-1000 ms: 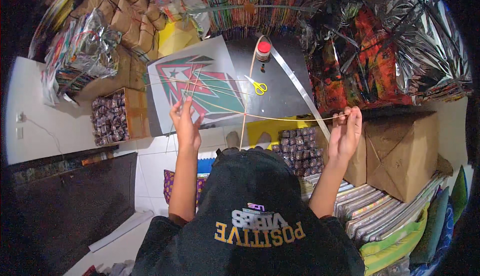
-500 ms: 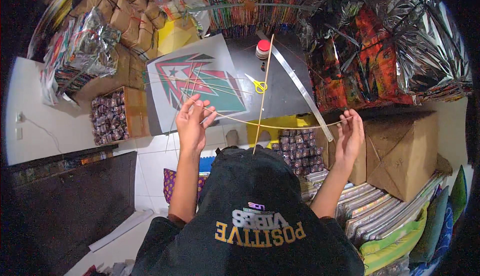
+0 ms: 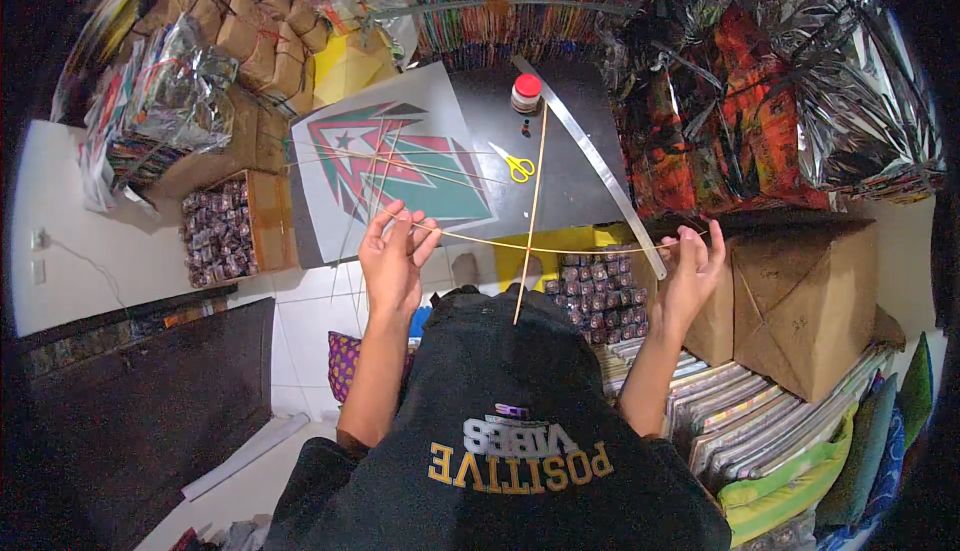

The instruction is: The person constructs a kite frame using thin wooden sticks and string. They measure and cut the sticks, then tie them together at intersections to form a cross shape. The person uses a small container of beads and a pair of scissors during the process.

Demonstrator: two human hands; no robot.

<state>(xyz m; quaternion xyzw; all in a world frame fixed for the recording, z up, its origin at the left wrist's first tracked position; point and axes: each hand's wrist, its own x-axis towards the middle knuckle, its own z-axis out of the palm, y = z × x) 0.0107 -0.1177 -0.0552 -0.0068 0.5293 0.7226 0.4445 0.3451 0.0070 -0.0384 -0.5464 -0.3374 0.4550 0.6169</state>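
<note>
A frame of two crossed thin sticks hangs in front of me. My left hand (image 3: 398,256) pinches the left end of the crosswise stick (image 3: 600,252) between thumb and fingers. At its other end, my right hand (image 3: 690,269) grips it with fingertips. That stick sags in a shallow curve. A straight, slightly thicker stick (image 3: 537,166) crosses it near the middle, reaching from over the dark table down to my lap. Beyond the left hand, several loose thin sticks (image 3: 410,163) lie across a printed sheet (image 3: 455,213) with a red, green, black and white angular design.
On the dark table (image 3: 590,191) lie yellow-handled scissors (image 3: 520,169), a red-lidded jar (image 3: 526,96), a tiny dark bottle (image 3: 526,129) and a long metal ruler (image 3: 592,151). Cardboard boxes (image 3: 805,301) and stacked bundles (image 3: 700,421) stand at right. A box of small wrapped packets (image 3: 217,233) sits left.
The crosswise stick has become flatter. My right hand has shifted slightly left and down, my left hand slightly right. The long stick's lower end has moved a little down and right.
</note>
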